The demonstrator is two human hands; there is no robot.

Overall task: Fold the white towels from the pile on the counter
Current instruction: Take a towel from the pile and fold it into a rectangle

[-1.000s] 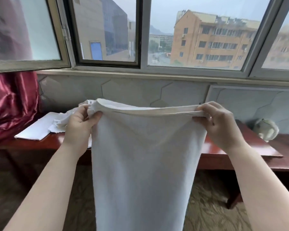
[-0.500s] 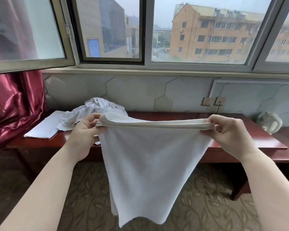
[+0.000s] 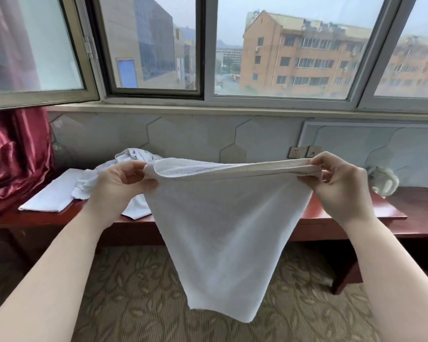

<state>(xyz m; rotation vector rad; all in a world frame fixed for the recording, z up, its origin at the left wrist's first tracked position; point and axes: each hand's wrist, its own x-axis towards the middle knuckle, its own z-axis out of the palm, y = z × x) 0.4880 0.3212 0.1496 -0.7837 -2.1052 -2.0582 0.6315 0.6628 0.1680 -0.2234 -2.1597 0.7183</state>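
Observation:
I hold a white towel stretched between both hands in front of the red-brown counter. The towel is doubled over and hangs down toward the carpet. My left hand pinches its top left corner. My right hand pinches its top right corner. Behind my left hand a crumpled pile of white towels lies on the counter. To the left of the pile rests a flat folded white towel.
A red satin curtain hangs at the left end of the counter. A white kettle stands on the counter at the right, below wall sockets. Windows run above the tiled wall. Patterned carpet covers the floor.
The towel and both hands have come down from chest height, and the hanging part is shorter. The pile behind it has come into sight.

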